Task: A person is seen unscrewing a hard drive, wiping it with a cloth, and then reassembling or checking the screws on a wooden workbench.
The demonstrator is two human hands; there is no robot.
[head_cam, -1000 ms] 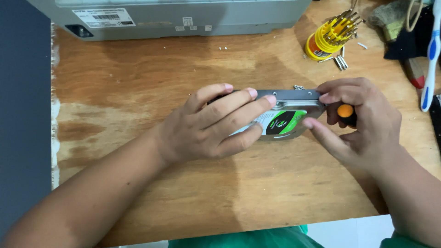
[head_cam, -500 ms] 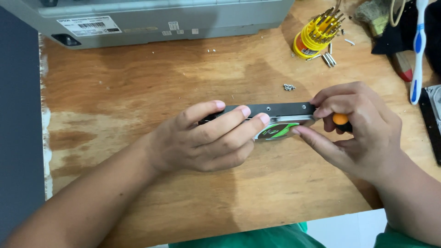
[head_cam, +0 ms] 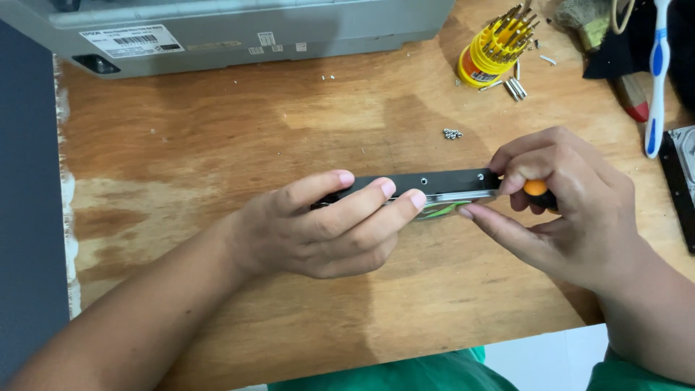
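Wooden counter [head_cam: 217,145], worn pale along the left edge. Far left, at the back: grey printer [head_cam: 239,29] with a white label. Just near of it, a few tiny specks of hardware on the bare wood.

Centre left: left hand [head_cam: 318,232], reaching in from the near left, grip clamped on the hard drive [head_cam: 441,182], fingers curled over its top edge, thumb hidden underneath. Drive tipped up on its long side, dark edge with small screw holes facing up, a strip of green label showing on the near face, roughly mid-counter between both hands.

Just far of the drive: small cluster of screws [head_cam: 452,133], apart from everything else.

Far right of centre: yellow bit holder [head_cam: 492,51] stuffed with driver bits, a few loose bits lying beside it.

Right: right hand [head_cam: 572,210], grip closed around an orange-handled screwdriver [head_cam: 536,188], only the orange knob showing between the fingers, tip hidden against the right end of the drive. Index finger stretched along the drive's near face, touching it.

Far right edge: blue and white toothbrush [head_cam: 657,72], a red-tipped tool beside it, dark cloth behind, and a second drive [head_cam: 680,181] partly cut off by the frame.
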